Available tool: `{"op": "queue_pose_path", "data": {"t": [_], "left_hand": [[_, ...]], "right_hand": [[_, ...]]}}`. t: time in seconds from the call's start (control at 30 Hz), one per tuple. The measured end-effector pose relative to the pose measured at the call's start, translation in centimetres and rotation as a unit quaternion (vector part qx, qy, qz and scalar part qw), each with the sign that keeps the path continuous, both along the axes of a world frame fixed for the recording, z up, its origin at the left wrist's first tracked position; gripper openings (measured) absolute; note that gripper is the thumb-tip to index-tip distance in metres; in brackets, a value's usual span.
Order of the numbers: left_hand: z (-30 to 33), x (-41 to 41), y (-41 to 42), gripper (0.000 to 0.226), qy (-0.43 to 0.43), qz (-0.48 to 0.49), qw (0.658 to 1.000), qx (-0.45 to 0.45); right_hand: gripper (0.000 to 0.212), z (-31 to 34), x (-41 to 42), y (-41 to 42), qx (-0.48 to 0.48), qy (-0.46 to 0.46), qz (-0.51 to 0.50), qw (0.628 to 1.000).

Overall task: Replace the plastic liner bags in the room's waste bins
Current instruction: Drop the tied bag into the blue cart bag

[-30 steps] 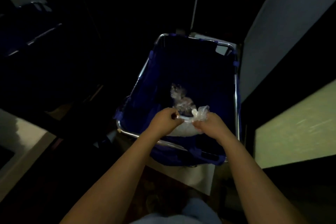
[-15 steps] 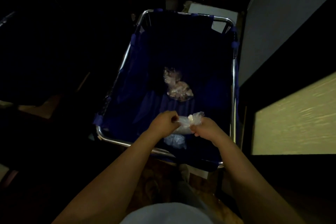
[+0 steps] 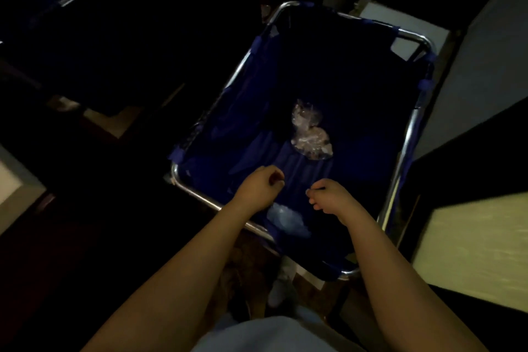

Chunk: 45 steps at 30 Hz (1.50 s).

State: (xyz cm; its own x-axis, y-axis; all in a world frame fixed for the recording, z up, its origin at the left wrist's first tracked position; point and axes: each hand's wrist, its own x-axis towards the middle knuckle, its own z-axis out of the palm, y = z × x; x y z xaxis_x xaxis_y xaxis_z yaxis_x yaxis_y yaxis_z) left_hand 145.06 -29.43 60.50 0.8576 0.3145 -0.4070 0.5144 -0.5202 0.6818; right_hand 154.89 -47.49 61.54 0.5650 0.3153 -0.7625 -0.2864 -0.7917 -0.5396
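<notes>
Deep blue fabric hangs as a large sack from a rectangular chromed tube frame (image 3: 400,157), forming a collection cart that fills the middle of the dim head view. Its cloth wall (image 3: 245,134) sags inward in folds along the left side. On the bottom of the sack, toward the centre, lies a knotted clear plastic liner bag (image 3: 310,136) with crumpled waste inside, its twisted neck pointing to the far end. A second, paler crumpled plastic bag (image 3: 285,218) lies lower in the sack, close to the near rail and just below the space between the two wrists.

Both bare forearms reach over the near rail of the cart. The left hand (image 3: 258,187) hovers above the blue cloth with its fingers curled in toward the palm and nothing visible between them. The right hand (image 3: 328,197) sits just beside it, a small gap apart, its fingers (image 3: 314,204) likewise bent inward and holding nothing; neither hand touches either bag.

A pale grey wall panel (image 3: 485,66) stands to the right of the cart, and a lit yellowish-green surface (image 3: 471,246) shows at the lower right. The rest of the room is too dark to make out.
</notes>
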Motion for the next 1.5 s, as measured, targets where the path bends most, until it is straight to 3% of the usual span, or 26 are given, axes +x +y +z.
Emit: {"op": "queue_pose_path", "data": {"t": [0.2, 0.43, 0.67, 0.83, 1.1, 1.3, 1.5], "left_hand": [[2.0, -6.5, 1.7, 0.013, -0.044, 0.149, 0.987, -0.042], [4.2, -18.5, 3.1, 0.009, -0.092, 0.316, 0.944, -0.024], [5.3, -36.2, 0.7, 0.009, -0.11, 0.456, 0.883, -0.016], [5.9, -53.6, -4.2, 0.015, -0.151, 0.555, 0.818, -0.001], [7.1, -76.6, -14.0, 0.015, -0.184, 0.713, 0.676, 0.004], [6.6, -88.6, -22.1, 0.009, -0.225, 0.828, 0.514, 0.0], [5.5, -96.6, -28.4, 0.008, -0.24, 0.895, 0.377, 0.009]], "right_hand": [[0.024, 2.2, -3.9, 6.0, 0.031, -0.001, 0.122, 0.992], [0.019, 4.2, -13.5, 11.9, 0.053, -0.03, 0.269, 0.961], [0.012, 5.3, -29.8, 14.9, 0.076, -0.043, 0.407, 0.909], [0.011, 7.0, -46.1, 13.3, 0.096, -0.037, 0.538, 0.837], [0.014, 8.6, -69.9, 9.5, 0.153, -0.053, 0.701, 0.695], [0.02, 9.5, -85.2, 6.9, 0.141, -0.038, 0.802, 0.579], [0.024, 9.4, -96.5, 3.6, 0.145, -0.004, 0.875, 0.462]]}}
